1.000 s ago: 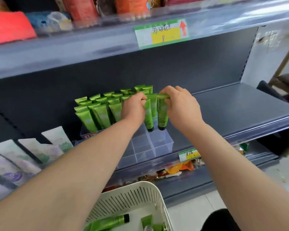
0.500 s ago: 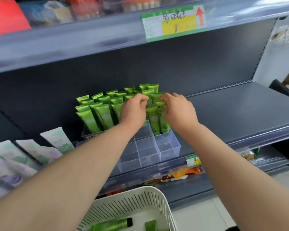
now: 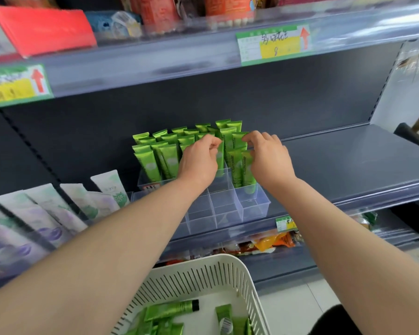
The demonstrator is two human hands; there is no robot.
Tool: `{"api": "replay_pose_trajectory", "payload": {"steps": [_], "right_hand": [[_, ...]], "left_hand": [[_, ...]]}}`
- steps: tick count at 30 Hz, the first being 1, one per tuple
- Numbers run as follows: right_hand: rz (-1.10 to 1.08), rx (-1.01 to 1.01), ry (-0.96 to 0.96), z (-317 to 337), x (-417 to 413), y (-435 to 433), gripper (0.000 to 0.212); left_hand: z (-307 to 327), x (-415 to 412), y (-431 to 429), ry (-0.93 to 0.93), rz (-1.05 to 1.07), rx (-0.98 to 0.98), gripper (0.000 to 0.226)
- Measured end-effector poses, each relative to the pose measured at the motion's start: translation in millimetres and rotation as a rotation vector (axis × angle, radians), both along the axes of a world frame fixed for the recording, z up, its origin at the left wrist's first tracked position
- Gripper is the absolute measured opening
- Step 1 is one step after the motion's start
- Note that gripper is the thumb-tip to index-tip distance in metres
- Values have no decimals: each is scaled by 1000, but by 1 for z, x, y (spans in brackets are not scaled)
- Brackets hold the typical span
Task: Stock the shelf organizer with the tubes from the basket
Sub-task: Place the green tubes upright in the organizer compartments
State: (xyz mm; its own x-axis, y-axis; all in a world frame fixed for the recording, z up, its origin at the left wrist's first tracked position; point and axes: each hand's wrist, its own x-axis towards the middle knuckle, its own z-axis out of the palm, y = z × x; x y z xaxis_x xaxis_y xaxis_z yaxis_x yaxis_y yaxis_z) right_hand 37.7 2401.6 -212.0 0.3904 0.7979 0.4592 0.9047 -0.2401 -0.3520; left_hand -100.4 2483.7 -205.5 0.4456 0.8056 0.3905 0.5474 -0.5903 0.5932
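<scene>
**Pinched at the Crimps**

Over the clear organizer [image 3: 252, 204], the left hand [image 3: 198, 163] pinched the top of a green tube [image 3: 219, 163] with curled fingers. Beside it, the right hand [image 3: 270, 158] pinched a neighbouring tube [image 3: 248, 175]. Both tubes stood upright in the organizer's compartments. Below the organizer, the basket [image 3: 228, 264] held more tubes [image 3: 172, 308].

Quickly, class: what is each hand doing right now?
Left hand: curled beside a standing green plastic tube; grip cannot be told.
Right hand: pinches the rightmost green plastic tube at its top.
</scene>
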Motion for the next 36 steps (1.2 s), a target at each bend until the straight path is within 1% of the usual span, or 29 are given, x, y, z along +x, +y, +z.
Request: {"api": "replay_pose_trajectory", "payload": {"steps": [3, 6, 10, 13, 16, 18, 20, 23, 26, 29, 32, 34, 36], "right_hand": [[-4, 76, -69, -1, -16, -9, 48], [48, 121, -99, -13, -36, -19, 44], [122, 93, -36, -51, -71, -39, 40], [176, 40, 5, -86, -100, -57, 43], [231, -78, 22, -118, -130, -72, 43], [266, -197, 33, -138, -145, -80, 41], [288, -367, 60, -157, -154, -87, 40], [273, -683, 171, -188, -160, -95, 46], [218, -898, 243, -218, -161, -102, 48], [188, -1028, 251, -245, -161, -103, 51], [143, -1079, 258, -266, -165, -101, 44], [133, -1097, 178, -275, -170, -98, 46], [134, -1127, 79, -280, -176, -94, 54]], "left_hand": [[-6, -13, -11, -12, -8, -3, 28], [-18, -31, -30, -78, -16, -20, 29], [-49, -70, -65, -168, -27, -58, 31], [-77, -104, -84, -105, -19, -78, 29], [-108, -135, -96, -21, 4, -115, 28], [-132, -152, -104, 20, 39, -166, 28], [-153, -166, -113, 104, 74, -218, 26], [-183, -181, -124, 257, 104, -331, 27], [-210, -196, -126, 353, 185, -442, 30], [-230, -211, -124, 360, 295, -525, 34], [-242, -225, -120, 366, 341, -559, 36], [-248, -231, -116, 366, 346, -556, 38], [-251, -236, -113, 371, 361, -553, 40]]}}
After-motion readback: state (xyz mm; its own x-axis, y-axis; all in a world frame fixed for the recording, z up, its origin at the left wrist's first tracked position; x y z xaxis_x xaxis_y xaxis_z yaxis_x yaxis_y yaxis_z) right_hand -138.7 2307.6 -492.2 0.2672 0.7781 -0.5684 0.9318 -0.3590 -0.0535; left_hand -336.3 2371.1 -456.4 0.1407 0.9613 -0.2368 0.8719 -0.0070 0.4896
